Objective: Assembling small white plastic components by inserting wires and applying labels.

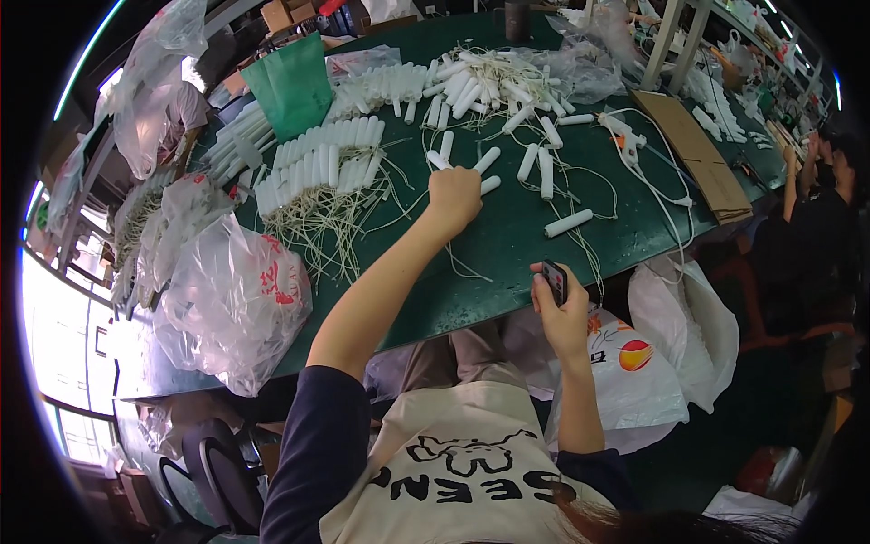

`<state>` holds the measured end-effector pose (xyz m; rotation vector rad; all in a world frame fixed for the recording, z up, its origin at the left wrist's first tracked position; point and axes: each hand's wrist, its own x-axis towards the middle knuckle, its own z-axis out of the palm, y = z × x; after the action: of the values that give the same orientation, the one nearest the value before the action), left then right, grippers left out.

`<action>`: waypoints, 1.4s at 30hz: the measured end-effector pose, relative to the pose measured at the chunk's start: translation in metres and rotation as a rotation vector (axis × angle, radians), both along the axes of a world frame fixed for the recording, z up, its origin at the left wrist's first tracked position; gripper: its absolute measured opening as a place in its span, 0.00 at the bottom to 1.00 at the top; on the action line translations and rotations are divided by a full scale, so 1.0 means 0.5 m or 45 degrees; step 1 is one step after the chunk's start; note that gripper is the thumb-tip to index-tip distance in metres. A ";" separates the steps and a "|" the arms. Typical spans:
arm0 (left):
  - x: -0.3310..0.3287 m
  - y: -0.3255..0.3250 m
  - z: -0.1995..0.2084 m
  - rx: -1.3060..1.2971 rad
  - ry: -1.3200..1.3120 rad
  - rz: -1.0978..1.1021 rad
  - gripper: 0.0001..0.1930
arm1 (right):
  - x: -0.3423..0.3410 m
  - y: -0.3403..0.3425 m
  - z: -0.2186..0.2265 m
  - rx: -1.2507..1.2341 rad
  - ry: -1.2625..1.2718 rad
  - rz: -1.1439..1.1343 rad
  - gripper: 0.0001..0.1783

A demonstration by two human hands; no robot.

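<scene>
My left hand (456,196) reaches over the green table and is closed around the end of a white tube (438,160). Its fingertips are hidden from view. More white tubes of the same kind lie close around that hand, one of them a short tube (488,160) just to its right. Near the table's front edge, my right hand (564,317) grips a small black remote control (554,282) with buttons on its face. To the right of the left hand, a loose white tube (568,223) trails thin pale cords.
Rows of corded white tubes (322,163) stand at the left, with a larger heap (489,82) at the back. A glue gun (623,136) with a white cable and a cardboard sheet (693,154) lie right. Plastic bags (236,304) crowd the left edge. A person (816,208) sits far right.
</scene>
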<state>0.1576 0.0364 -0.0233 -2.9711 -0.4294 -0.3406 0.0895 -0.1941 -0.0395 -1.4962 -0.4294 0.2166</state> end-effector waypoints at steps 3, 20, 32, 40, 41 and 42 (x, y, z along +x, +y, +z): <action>-0.025 0.010 0.073 -0.456 0.037 0.000 0.13 | 0.004 -0.010 -0.005 0.008 0.006 -0.007 0.07; -0.284 -0.076 0.253 -1.218 -0.448 -0.454 0.12 | -0.018 -0.001 0.059 0.339 -0.070 0.016 0.12; -0.372 -0.138 0.189 -1.539 -0.162 -0.797 0.33 | -0.060 -0.035 0.103 0.800 -0.566 0.216 0.24; -0.372 -0.121 0.194 -1.658 -0.057 -0.760 0.17 | -0.066 -0.046 0.124 0.029 -0.562 0.676 0.23; -0.371 -0.122 0.194 -1.572 -0.027 -0.818 0.15 | -0.073 -0.035 0.121 -0.067 -0.539 0.585 0.23; -0.369 -0.122 0.199 -1.469 0.025 -0.838 0.16 | -0.075 -0.027 0.114 -0.069 -0.540 0.580 0.23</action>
<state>-0.0270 -0.0248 0.0764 -4.1664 0.6296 -0.1087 0.0518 -0.2078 0.0173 -1.4808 -1.1157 0.2694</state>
